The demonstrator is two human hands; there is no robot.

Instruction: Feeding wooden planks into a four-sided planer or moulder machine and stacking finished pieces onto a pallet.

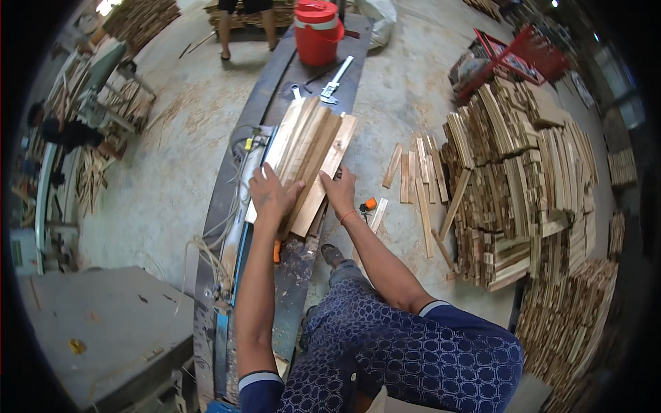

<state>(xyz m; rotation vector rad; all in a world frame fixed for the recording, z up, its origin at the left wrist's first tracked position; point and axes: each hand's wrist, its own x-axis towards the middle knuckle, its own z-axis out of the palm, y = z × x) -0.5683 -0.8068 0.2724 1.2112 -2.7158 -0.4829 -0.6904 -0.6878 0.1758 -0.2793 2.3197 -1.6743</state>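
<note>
Several pale and brown wooden strips (303, 148) lie side by side lengthwise on the long dark bench (275, 89). My left hand (270, 196) reaches across the near left part of the strips, gripping them with its thumb toward the right. At the right edge, my right hand (340, 193) holds the outermost wooden strip (330, 165), thumb on top and fingers mostly hidden behind it. That strip sits slightly askew from the others. Past their far end are a digital caliper (332, 89) and a wrench (297, 91).
A blue-edged rail with air hoses (224, 255) runs along the bench's left side. A red drink cooler (317, 34) stands at the far end. Tall wood stacks (509, 186) and loose strips (416, 165) are on the right. A person's legs (246, 27) show beyond the bench.
</note>
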